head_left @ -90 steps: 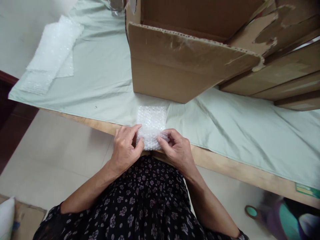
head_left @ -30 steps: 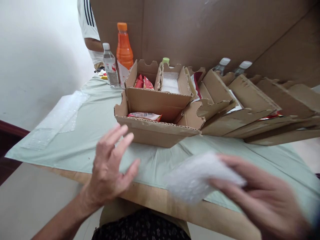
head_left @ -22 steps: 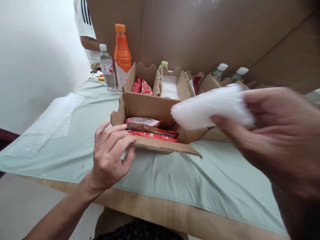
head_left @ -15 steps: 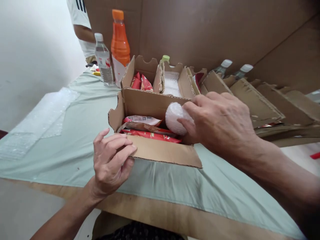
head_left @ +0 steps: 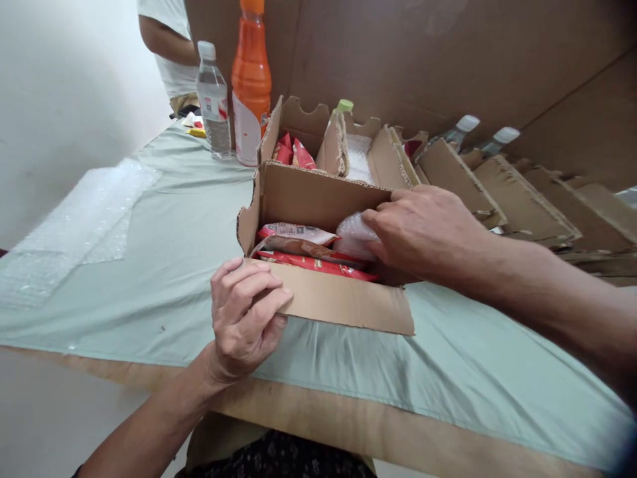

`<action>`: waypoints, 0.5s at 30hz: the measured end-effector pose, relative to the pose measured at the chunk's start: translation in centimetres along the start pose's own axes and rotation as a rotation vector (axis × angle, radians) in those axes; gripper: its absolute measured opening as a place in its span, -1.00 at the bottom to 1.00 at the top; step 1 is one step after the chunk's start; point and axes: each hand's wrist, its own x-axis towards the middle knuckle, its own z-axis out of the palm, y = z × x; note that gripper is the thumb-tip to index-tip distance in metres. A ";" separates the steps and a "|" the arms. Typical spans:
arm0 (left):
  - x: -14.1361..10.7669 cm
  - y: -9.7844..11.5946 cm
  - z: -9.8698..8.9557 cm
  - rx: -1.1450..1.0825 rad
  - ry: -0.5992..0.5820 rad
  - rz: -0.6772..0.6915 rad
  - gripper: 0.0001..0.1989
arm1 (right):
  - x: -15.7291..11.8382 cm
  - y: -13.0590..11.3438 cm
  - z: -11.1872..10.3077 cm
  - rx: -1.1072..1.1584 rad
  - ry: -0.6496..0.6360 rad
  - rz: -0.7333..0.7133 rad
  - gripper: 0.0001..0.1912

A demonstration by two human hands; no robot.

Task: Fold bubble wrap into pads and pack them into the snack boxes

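Note:
A cardboard box (head_left: 318, 192) stands open in front of me, its near flap (head_left: 348, 302) folded out toward me. My left hand (head_left: 249, 312) grips that flap at its left end, fingers on top and thumb beneath. Inside the box lie several red snack packets (head_left: 318, 263), side by side. At the box's right end, my right hand (head_left: 423, 229) reaches in with its fingers on a bubble-wrapped bundle (head_left: 355, 234). The bundle sits beside the packets, partly behind my fingers; what it wraps cannot be made out.
Behind stand an orange drink bottle (head_left: 251, 86), a water bottle (head_left: 213, 106) and a cardboard divider box (head_left: 303, 123) with red packets. More cardboard boxes (head_left: 517, 192) line the right. Bubble wrap (head_left: 79, 226) lies left on the green cloth (head_left: 184, 265). A person's arm (head_left: 166, 40) shows behind.
My right hand has lowered the bubble-wrapped bundle deeper into the right end of the box. My left hand stays on the flap. The whole view has shifted slightly.

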 end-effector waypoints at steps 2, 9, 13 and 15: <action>-0.1 0.0 0.0 -0.009 -0.006 -0.005 -0.77 | 0.0 0.2 -0.3 -0.018 -0.049 -0.040 -0.67; -0.1 0.0 0.1 -0.012 0.001 -0.004 -0.75 | 1.1 -0.8 0.3 0.010 -0.053 -0.003 -0.75; -0.1 -0.1 0.1 -0.018 0.004 0.014 -0.75 | 1.9 -1.3 1.1 0.076 -0.063 -0.042 -0.67; -0.1 -0.1 0.0 -0.016 0.001 0.004 -0.74 | 2.1 -1.2 1.0 0.093 -0.073 -0.057 -0.67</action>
